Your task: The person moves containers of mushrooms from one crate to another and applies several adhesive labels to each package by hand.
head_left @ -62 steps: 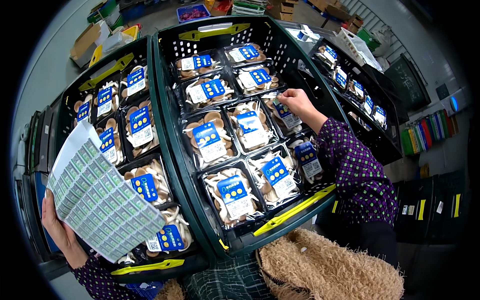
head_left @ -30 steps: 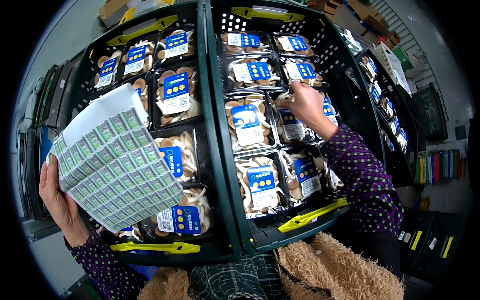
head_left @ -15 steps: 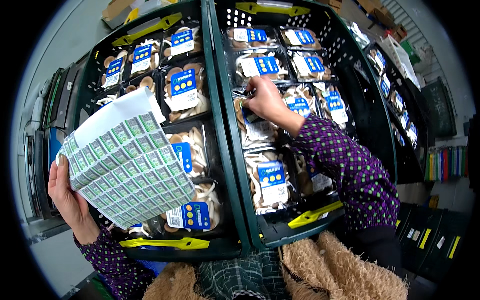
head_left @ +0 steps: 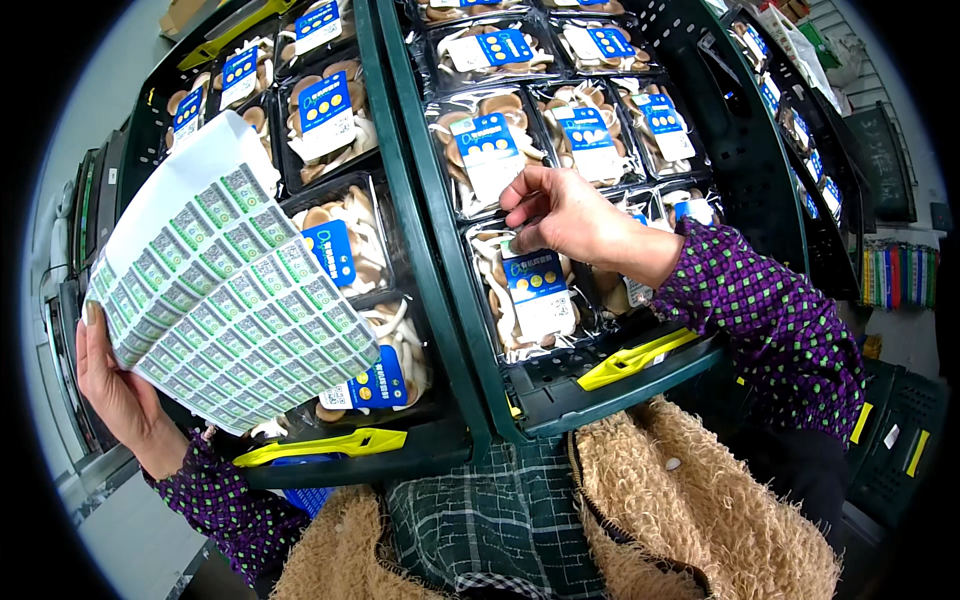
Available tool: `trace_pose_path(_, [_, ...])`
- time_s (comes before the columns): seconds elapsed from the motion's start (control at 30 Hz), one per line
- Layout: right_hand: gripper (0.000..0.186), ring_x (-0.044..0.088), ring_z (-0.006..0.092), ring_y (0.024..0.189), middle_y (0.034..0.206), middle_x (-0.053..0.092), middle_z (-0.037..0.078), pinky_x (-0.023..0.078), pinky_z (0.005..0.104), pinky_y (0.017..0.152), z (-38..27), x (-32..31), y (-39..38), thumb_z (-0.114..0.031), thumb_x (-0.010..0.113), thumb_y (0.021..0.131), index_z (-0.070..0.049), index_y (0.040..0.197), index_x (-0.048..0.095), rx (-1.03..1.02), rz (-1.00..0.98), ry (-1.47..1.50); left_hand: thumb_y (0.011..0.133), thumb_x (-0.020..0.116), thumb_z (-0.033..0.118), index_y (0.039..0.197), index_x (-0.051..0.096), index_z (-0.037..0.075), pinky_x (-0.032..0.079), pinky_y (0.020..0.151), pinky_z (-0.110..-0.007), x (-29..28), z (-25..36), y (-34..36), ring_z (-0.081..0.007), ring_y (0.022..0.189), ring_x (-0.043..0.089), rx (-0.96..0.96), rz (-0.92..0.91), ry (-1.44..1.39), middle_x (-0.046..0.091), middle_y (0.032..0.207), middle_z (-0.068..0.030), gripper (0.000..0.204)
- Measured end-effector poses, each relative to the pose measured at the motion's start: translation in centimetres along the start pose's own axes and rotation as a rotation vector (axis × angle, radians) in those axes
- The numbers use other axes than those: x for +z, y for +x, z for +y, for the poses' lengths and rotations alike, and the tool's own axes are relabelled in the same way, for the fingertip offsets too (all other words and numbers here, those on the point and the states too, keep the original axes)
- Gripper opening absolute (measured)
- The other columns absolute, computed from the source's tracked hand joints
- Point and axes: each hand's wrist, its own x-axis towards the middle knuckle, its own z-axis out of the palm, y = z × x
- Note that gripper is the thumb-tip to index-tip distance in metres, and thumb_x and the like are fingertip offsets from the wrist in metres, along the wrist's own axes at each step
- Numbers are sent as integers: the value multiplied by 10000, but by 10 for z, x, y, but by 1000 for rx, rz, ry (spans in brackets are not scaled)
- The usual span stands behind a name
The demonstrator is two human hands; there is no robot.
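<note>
My left hand (head_left: 125, 395) grips the lower left edge of a white sheet of small green-and-grey stickers (head_left: 235, 300), tilted over the left crate. Over the front of the right crate, my right hand (head_left: 575, 222) has its fingers curled in and the thumb pointing down. A small greenish sticker (head_left: 514, 244) shows at the thumb tip, at the upper label edge of the nearest mushroom pack (head_left: 535, 300). That pack is a film-wrapped black tray with a blue-and-white label. Just beyond it, another mushroom pack (head_left: 487, 150) bears a small green-and-white sticker on its label's top corner.
Two dark green crates, a left crate (head_left: 395, 170) and a right crate (head_left: 620, 385), stand side by side, holding rows of mushroom packs. Yellow handles (head_left: 320, 446) mark their near ends. Another crate of packs (head_left: 800, 150) stands at the far right. Dark crates (head_left: 890, 435) sit lower right.
My right hand has moved nearer, from the second-row pack to the front pack. The pack it left now shows a small sticker on its label. The crates sit higher in view; the left hand still holds the sheet.
</note>
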Motion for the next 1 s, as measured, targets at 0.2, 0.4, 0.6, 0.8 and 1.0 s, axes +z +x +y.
trace_pose_path(0.2, [300, 578, 108, 848, 897, 584, 11, 502, 266, 766, 30, 15, 9, 87, 707, 710, -46, 941, 572, -287, 56, -203, 970, 566, 48, 1127, 631, -31, 553, 810, -273, 8, 10, -17, -167, 929, 683, 13, 42, 52, 693, 1063, -148, 187])
trace_pose_path(0.4, [285, 628, 375, 798, 908, 610, 143, 531, 398, 688, -2, -8, -8, -24, 754, 712, -14, 963, 620, -553, 155, -1023, 883, 661, 31, 1082, 687, -37, 465, 834, -225, 99, 16, -35, -105, 939, 614, 341, -54, 334, 679, 1103, -65, 212])
trace_pose_path(0.6, [227, 647, 215, 855, 936, 651, 104, 530, 314, 725, -186, 37, -61, -45, 736, 799, 7, 998, 639, -1386, 218, -374, 812, 717, -43, 1010, 717, -26, 527, 800, -278, 129, 51, -60, -184, 925, 657, 725, -385, 556, 682, 1049, -124, 199])
trace_pose_path(0.8, [244, 661, 243, 785, 902, 631, 103, 532, 316, 654, -196, 66, -63, 23, 742, 758, -6, 986, 660, -1459, 95, -402, 766, 733, -58, 958, 693, -36, 543, 729, -294, 157, 62, -59, -224, 848, 677, 918, -500, 664, 685, 987, -131, 197])
trace_pose_path(1.0, [205, 635, 253, 711, 798, 602, 86, 513, 334, 578, -195, 73, -61, 32, 746, 720, -17, 898, 656, -1520, 261, -564, 747, 745, -47, 897, 674, -30, 537, 645, -303, 159, 57, -64, -242, 750, 675, 931, -469, 728, 670, 893, -127, 166])
